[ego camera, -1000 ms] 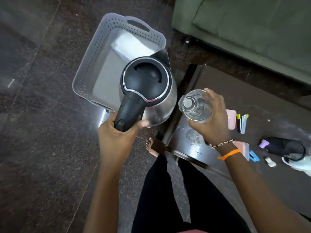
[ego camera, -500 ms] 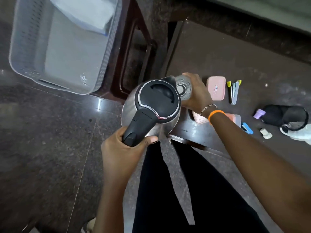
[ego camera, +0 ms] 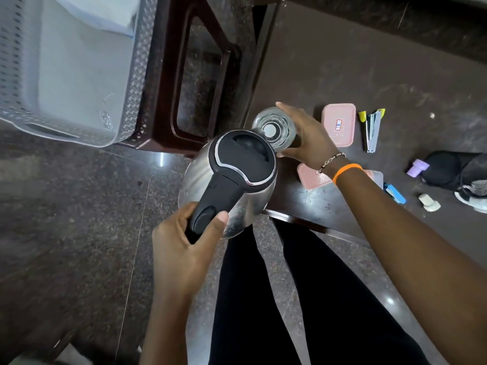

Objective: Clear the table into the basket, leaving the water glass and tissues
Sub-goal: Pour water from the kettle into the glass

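My left hand (ego camera: 181, 248) has its fingers (ego camera: 168, 227) wrapped tight round the black handle of the kettle (ego camera: 232, 177), holding it off the near left corner of the bench (ego camera: 342, 61) with its spout touching the rim of the glass (ego camera: 274, 126). My right hand (ego camera: 307, 137) cups the glass from the right, fingers curled round its side. Right of it lie two pink boxes (ego camera: 338, 125), and the basket (ego camera: 126, 101) sits far left on a stool (ego camera: 168, 83).
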{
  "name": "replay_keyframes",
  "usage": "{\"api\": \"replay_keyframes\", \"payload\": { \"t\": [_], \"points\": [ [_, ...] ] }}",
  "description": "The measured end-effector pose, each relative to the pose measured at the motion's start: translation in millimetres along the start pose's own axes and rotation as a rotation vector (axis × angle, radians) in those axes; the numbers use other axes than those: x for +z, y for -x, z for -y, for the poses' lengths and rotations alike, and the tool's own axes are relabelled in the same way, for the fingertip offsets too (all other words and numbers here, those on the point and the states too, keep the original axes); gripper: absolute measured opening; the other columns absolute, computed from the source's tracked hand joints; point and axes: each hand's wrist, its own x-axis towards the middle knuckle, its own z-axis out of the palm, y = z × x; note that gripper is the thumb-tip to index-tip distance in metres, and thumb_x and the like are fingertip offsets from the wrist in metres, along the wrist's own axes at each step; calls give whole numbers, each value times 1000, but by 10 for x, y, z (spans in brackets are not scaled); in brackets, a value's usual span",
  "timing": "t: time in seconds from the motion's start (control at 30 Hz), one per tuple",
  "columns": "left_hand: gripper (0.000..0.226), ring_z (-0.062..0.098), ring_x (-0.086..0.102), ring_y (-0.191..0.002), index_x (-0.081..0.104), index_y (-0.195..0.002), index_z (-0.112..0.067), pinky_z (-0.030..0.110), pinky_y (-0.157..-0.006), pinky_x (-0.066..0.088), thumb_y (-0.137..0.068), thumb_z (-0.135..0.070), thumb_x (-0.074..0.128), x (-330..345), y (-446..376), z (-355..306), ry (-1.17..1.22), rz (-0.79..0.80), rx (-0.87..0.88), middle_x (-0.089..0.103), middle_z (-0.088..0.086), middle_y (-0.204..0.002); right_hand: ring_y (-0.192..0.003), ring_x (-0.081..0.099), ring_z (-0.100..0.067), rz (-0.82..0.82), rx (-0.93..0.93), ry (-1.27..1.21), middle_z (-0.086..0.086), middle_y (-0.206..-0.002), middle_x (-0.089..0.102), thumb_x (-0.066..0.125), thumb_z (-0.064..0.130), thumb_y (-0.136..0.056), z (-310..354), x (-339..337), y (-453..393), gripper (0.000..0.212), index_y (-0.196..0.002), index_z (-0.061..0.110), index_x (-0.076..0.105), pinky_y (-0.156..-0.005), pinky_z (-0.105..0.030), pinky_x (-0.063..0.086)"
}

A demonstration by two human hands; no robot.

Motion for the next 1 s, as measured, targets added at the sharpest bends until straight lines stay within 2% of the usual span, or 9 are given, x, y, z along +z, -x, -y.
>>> {"api": "replay_keyframes", "payload": {
  "t": [0.1,0.17,0.23,0.33,0.47,0.57,0.67,0.9,1.0],
  "points": [
    [34,8,32,-45,49,-56,-18,22,-46,28,-68,-49,58,27,-15,-72,-43,44,40,37,-7,-47,-130,43,-17,4,36,-125,-3,-141,45,82,2,-59,-17,2,7,93,-138,18,35,-112,-40,37],
    [40,4,30,-43,49,-57,-14,19,-42,25,-68,-50,60,62,-22,-100,-81,48,68,37,-7,-45,-129,44,-15,2,53,-184,-2,-140,45,81,1,-59,-44,20,10,93,-138,20,36,-109,-40,42],
    [48,7,30,-43,47,-56,-9,20,-44,25,-69,-53,62,94,-26,-120,-78,39,60,35,-3,-44,-129,45,-15,-3,56,-225,-2,-141,45,81,1,-60,-79,45,9,93,-138,22,36,-107,-39,44],
    [56,14,34,-44,45,-54,-4,28,-45,27,-71,-55,62,130,-37,-154,-51,31,36,40,18,-47,-129,45,-16,-11,55,-263,-1,-141,45,81,3,-61,-127,66,4,93,-138,26,35,-105,-40,46],
    [57,16,36,-46,45,-53,-4,25,-46,27,-70,-57,60,149,-65,-222,-43,7,17,44,22,-51,-129,45,-11,-15,45,-276,3,-141,45,82,9,-62,-162,77,-4,90,-137,29,36,-103,-34,48],
    [61,28,34,-45,42,-52,-1,34,-42,25,-70,-58,58,179,-92,-284,-94,12,27,41,28,-53,-127,46,-8,-7,46,-305,7,-140,46,82,11,-63,-178,85,-12,88,-136,29,37,-102,-29,48],
    [62,32,37,-44,42,-51,-2,39,-42,27,-70,-59,57,208,-97,-332,-140,23,45,42,27,-51,-127,45,-6,-7,42,-310,10,-139,45,82,12,-64,-193,84,-13,87,-136,29,36,-101,-25,48],
    [61,28,41,-40,48,-54,-6,31,-39,34,-67,-65,55,212,-130,-375,-204,25,41,44,19,-46,-129,44,-8,-9,44,-298,5,-143,45,81,14,-66,-189,80,-15,87,-138,29,35,-98,-25,48],
    [61,29,41,-40,48,-55,-6,31,-37,32,-68,-65,55,223,-146,-398,-221,21,53,44,17,-45,-129,44,-8,-10,37,-285,4,-143,45,81,13,-66,-185,76,-12,87,-138,27,35,-98,-25,49]
  ]
}}
